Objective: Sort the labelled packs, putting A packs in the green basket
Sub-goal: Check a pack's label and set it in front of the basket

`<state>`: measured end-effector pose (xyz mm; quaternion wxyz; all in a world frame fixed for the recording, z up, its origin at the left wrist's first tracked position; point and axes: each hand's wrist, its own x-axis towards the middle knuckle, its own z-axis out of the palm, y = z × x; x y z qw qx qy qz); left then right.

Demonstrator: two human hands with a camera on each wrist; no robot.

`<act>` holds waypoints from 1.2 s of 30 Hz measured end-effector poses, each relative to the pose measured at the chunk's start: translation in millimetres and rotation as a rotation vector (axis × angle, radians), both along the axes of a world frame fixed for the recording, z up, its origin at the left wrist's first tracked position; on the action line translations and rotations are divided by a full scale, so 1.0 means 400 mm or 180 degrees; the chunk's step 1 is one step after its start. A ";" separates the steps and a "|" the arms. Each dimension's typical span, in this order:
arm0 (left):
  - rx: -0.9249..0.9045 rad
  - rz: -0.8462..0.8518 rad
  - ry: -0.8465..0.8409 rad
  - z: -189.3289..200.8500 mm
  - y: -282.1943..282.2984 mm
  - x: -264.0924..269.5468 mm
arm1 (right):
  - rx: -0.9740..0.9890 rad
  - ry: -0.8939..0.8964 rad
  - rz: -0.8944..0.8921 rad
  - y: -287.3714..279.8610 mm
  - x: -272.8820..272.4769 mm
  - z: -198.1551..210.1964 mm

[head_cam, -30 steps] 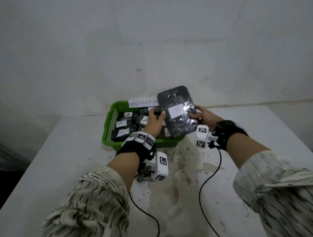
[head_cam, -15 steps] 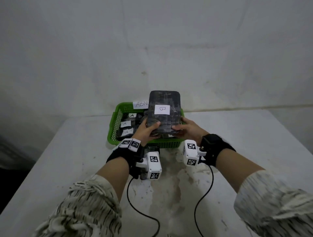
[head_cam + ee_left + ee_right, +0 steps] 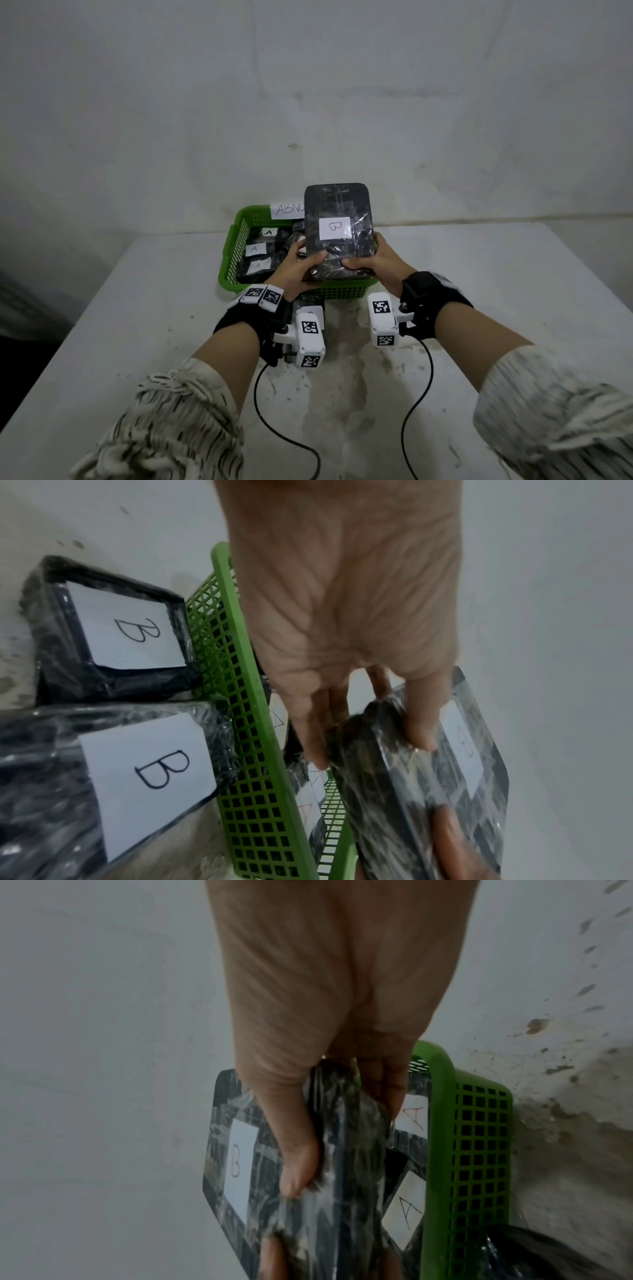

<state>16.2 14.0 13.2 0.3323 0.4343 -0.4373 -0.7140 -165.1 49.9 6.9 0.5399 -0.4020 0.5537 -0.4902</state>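
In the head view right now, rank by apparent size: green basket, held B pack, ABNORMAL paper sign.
1. green basket, widest, though partly hidden.
2. B pack, gripped by left hand and right hand; nearer the camera, so flattered.
3. paper sign, partly covered.

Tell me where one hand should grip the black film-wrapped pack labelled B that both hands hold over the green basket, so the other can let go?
Probably by a long side edge, coming in from the right. The black film-wrapped pack labelled B is flat, tilted up over the green mesh basket, and the left hand and right hand only pinch its near edge. A thumb-on-top pinch nearer mid-length should balance it better.
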 end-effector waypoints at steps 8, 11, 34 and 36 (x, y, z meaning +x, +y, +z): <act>-0.0228 -0.0061 -0.0186 -0.008 0.001 0.012 | -0.0165 0.0177 0.0169 -0.012 0.015 0.005; 0.0045 -0.0123 -0.0041 -0.005 0.003 0.011 | -0.0227 0.0360 -0.0015 -0.010 0.014 0.004; -0.0248 0.0221 -0.0854 -0.011 -0.009 0.015 | 0.0371 -0.0361 0.0155 -0.001 0.009 0.009; -0.0386 0.0316 -0.1043 -0.013 -0.003 0.009 | 0.0381 -0.0260 0.0182 -0.001 0.012 0.017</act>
